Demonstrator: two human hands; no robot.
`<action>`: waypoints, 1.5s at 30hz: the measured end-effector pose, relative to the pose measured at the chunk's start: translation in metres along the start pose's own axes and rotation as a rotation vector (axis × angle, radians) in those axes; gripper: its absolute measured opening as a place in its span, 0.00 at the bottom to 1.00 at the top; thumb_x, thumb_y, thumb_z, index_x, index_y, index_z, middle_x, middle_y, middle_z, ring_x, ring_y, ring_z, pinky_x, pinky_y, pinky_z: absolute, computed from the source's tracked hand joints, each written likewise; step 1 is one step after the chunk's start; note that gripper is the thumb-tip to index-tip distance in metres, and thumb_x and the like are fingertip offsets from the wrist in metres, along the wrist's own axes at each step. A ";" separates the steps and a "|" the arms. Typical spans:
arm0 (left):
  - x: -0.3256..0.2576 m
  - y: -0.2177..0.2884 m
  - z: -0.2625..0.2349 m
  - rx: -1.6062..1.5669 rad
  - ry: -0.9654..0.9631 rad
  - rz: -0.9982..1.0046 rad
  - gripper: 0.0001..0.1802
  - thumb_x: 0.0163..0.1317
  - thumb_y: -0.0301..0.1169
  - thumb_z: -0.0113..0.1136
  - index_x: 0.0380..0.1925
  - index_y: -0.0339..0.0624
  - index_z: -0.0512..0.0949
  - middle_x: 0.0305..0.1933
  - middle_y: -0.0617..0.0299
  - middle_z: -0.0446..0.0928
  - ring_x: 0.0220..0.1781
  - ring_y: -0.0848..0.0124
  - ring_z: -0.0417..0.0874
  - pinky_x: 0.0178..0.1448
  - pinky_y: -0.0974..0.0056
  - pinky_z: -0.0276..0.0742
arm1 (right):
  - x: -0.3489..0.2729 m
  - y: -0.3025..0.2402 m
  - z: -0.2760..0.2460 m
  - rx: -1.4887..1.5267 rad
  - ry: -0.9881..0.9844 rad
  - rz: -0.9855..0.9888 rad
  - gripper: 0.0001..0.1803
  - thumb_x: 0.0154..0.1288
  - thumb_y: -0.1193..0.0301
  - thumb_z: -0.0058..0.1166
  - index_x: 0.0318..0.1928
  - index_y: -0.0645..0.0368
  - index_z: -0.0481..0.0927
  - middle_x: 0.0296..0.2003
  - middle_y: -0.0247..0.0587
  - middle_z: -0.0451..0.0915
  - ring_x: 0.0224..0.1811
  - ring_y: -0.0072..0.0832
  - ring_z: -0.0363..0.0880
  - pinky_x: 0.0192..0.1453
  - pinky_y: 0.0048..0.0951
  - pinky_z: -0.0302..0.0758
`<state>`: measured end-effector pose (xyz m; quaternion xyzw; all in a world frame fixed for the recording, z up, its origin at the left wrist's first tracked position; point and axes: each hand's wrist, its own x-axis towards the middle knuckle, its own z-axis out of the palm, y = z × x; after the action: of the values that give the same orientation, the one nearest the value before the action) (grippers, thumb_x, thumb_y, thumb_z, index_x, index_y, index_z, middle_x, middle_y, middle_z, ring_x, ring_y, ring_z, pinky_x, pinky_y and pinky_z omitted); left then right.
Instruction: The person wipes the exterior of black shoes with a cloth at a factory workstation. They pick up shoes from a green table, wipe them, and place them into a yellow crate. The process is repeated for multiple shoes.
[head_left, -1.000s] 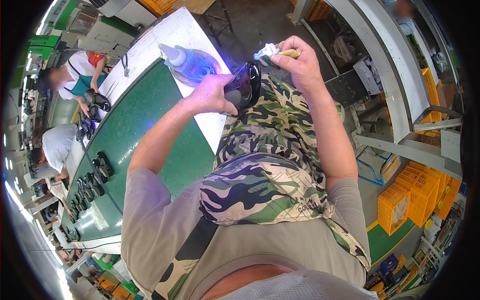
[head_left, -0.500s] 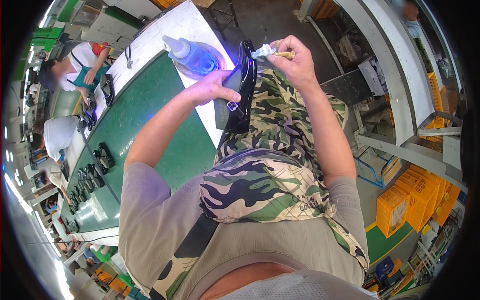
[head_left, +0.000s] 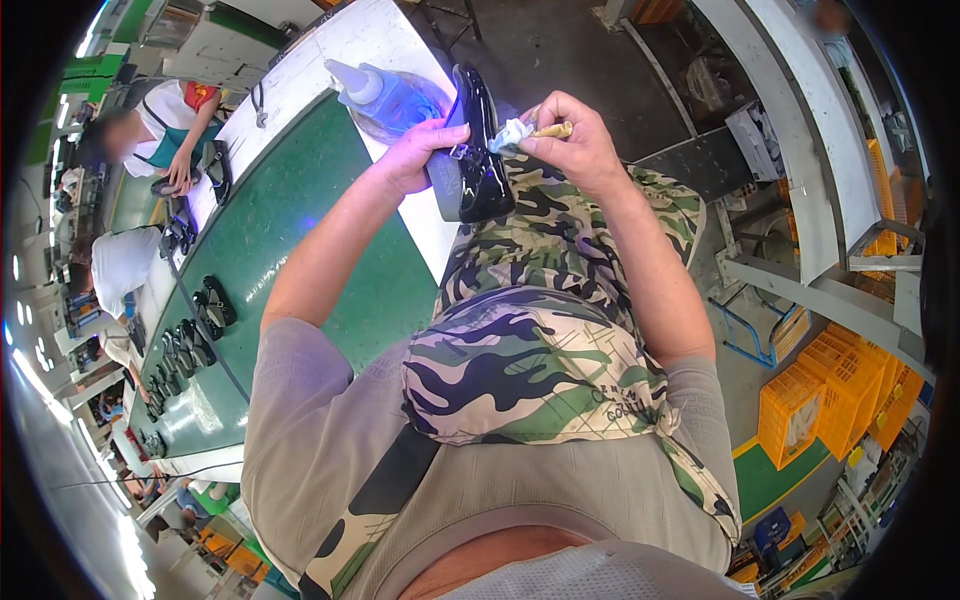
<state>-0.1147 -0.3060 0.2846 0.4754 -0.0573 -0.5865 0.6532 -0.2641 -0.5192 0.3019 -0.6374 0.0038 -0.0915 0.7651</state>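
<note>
My left hand (head_left: pixel 418 155) grips a glossy black shoe (head_left: pixel 488 185) by its side, with the thumb near its small buckle. The shoe is held tilted above my lap, its grey sole turned toward the left. In my right hand (head_left: pixel 578 145), fingers are pinched on a wadded white cloth (head_left: pixel 511 136) and a yellowish stick-like piece (head_left: pixel 553 130). The cloth meets the right side of the shoe's glossy upper. Just beyond my left hand, a squeeze bottle (head_left: pixel 385 95) with blue liquid rests in a round dish on the white table edge.
A green conveyor belt (head_left: pixel 290 220) runs along my left, carrying several black shoes (head_left: pixel 185 345). A co-worker (head_left: pixel 170 130) handles shoes across it. Yellow crates (head_left: pixel 790 410) and a grey metal frame (head_left: pixel 815 300) stand at the right.
The shoe has turned in my left hand and risen a little. My right hand has come down and left, taking the cloth from near the shoe's far end to its middle.
</note>
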 end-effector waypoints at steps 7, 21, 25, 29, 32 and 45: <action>0.018 -0.020 -0.012 -0.196 0.050 0.016 0.22 0.65 0.37 0.62 0.56 0.38 0.76 0.50 0.55 0.82 0.51 0.62 0.85 0.61 0.55 0.79 | -0.007 -0.011 -0.010 -0.106 -0.062 -0.017 0.12 0.58 0.76 0.65 0.32 0.57 0.71 0.42 0.42 0.79 0.45 0.22 0.73 0.50 0.25 0.70; 0.031 -0.043 0.004 -0.558 0.071 0.210 0.24 0.72 0.45 0.51 0.60 0.40 0.72 0.57 0.51 0.79 0.58 0.56 0.81 0.67 0.48 0.74 | -0.019 -0.018 -0.024 -0.169 0.055 -0.188 0.14 0.59 0.77 0.64 0.31 0.56 0.68 0.40 0.42 0.78 0.40 0.18 0.72 0.45 0.23 0.68; 0.038 -0.048 -0.001 -0.662 -0.027 0.299 0.29 0.72 0.48 0.49 0.65 0.39 0.68 0.64 0.48 0.74 0.65 0.53 0.76 0.73 0.47 0.68 | -0.016 0.000 -0.025 0.018 0.215 -0.117 0.13 0.59 0.79 0.65 0.32 0.57 0.70 0.40 0.39 0.78 0.39 0.18 0.73 0.44 0.21 0.71; 0.048 -0.049 0.004 -0.708 -0.098 0.381 0.31 0.71 0.49 0.50 0.66 0.40 0.67 0.65 0.48 0.73 0.66 0.52 0.74 0.74 0.47 0.66 | -0.010 0.003 -0.016 0.217 0.346 -0.054 0.10 0.58 0.77 0.66 0.34 0.59 0.75 0.33 0.35 0.80 0.34 0.16 0.77 0.39 0.21 0.75; 0.050 -0.048 0.015 -0.648 -0.023 0.425 0.29 0.72 0.48 0.52 0.65 0.44 0.68 0.64 0.53 0.74 0.65 0.54 0.75 0.74 0.46 0.65 | -0.011 -0.003 -0.018 0.288 0.361 -0.010 0.09 0.59 0.79 0.65 0.34 0.60 0.75 0.32 0.34 0.79 0.31 0.18 0.77 0.34 0.22 0.75; 0.061 0.025 0.103 -0.082 0.021 0.784 0.30 0.64 0.27 0.63 0.65 0.38 0.64 0.59 0.58 0.75 0.60 0.64 0.77 0.68 0.57 0.72 | -0.031 -0.018 -0.069 0.763 0.594 -0.090 0.08 0.62 0.77 0.62 0.35 0.58 0.74 0.30 0.35 0.78 0.27 0.22 0.77 0.33 0.28 0.78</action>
<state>-0.1438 -0.4165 0.3283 0.3968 -0.2044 -0.2894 0.8468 -0.3051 -0.5851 0.3036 -0.2571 0.1607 -0.2974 0.9053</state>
